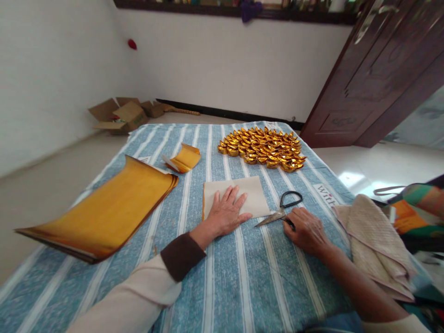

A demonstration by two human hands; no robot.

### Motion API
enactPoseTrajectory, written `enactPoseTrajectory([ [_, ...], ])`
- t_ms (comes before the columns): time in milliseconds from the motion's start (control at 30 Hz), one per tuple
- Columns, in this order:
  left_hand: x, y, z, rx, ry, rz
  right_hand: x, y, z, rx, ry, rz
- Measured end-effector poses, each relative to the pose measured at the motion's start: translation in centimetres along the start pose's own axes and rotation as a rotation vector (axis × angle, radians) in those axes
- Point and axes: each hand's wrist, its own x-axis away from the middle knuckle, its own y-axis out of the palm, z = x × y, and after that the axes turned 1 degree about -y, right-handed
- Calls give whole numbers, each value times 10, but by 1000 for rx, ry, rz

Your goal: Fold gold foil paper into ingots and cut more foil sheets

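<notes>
We see the left hand lying flat, fingers spread, palm down on a folded sheet of pale paper, gold edge showing along its left side; the sheet lies on the blue striped cloth that covers the tabletop, near its middle. The right hand rests just right of the sheet, fingers curled loosely against the scissors; whether it grips them we cannot tell. The scissors lie on the cloth, blades closed, tips pointing toward the left hand, black handles away from us. Beyond the sheet, a tight cluster of folded gold paper ingots. To the left, a large stack of gold sheets, its near end curling up off the cloth; a smaller curled gold piece just past it. Right edge: a folded beige towel. On the floor behind, open cardboard boxes.
</notes>
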Motion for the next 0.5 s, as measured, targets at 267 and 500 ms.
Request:
enactPoseTrajectory([
  [267,-1,6,-3,8,13,35,-2,7,5,-31,-25,5],
  [500,1,5,-2,30,14,40,0,8,12,-98,-92,16],
])
